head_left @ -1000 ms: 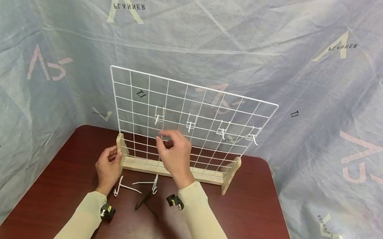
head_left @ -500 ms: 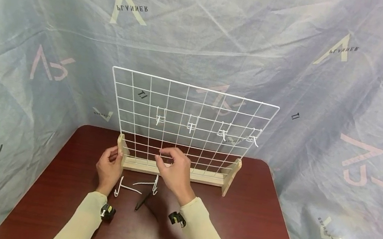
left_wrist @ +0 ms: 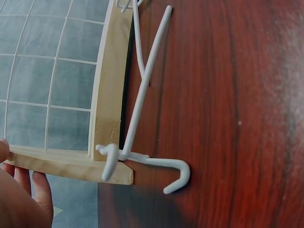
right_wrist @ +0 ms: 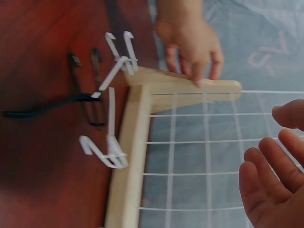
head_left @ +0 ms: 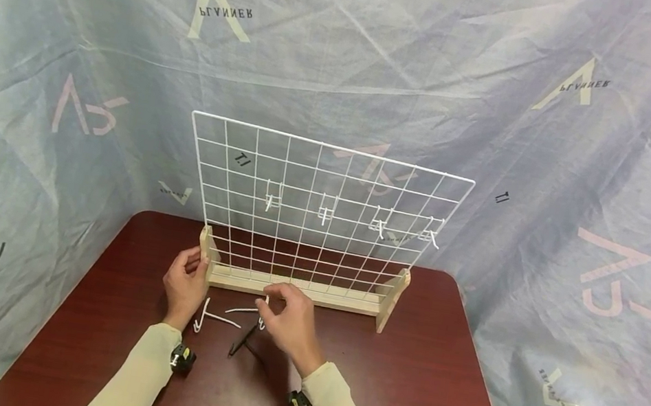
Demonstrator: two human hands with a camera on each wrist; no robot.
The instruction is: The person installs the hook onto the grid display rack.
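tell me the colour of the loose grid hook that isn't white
Black. The loose grid hook shows best in the right wrist view.

The stand (head_left: 343, 301) is smooth wood. The grid (head_left: 333, 146) and near left hook (left_wrist: 137, 107) look like smooth painted metal. The table (head_left: 431, 384) is shiny, the far sheet (head_left: 347, 46) wrinkly cloth.

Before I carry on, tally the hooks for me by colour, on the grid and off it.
White hooks hung on the wire grid: 4
Loose white hooks: 2
Loose black hook: 1
Total: 7
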